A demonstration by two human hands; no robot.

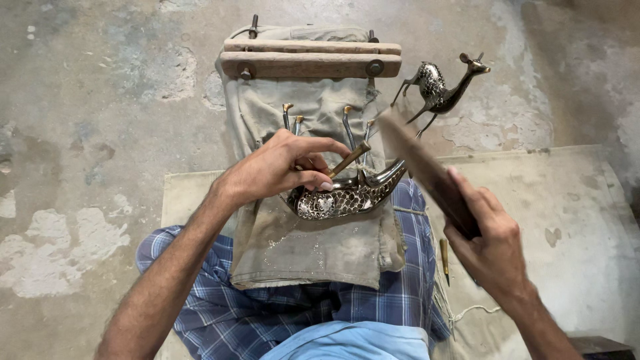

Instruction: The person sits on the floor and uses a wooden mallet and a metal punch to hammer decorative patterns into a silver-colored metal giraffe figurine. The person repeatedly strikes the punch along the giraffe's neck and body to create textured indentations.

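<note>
The left hand (283, 167) pinches a thin brass-tipped punch (348, 160) between thumb and fingers, slanted with its lower end meeting the back of a metal deer (347, 195). This deer lies upside down on a grey cloth (313, 247) draped over the person's lap, its legs (349, 127) sticking up toward the clamp, its flank covered in a bright cut pattern. The heel of the left hand rests against the figure.

The right hand (490, 237) is clenched around the lower end of a flat wooden mallet (423, 167), raised on a slant just right of the deer; its upper end is blurred (so its exact edge is hard to make out) and does not touch the punch.

At the top of the cloth sits a wooden clamp (310, 59) of two bars joined by bolts. A second deer (440, 87) stands upright on the concrete floor (87, 100), right of the clamp. A small chisel (444, 259) lies on a pale mat (573, 213) by the right knee. The checked blue garment (220, 313) covers the legs beneath the cloth.
</note>
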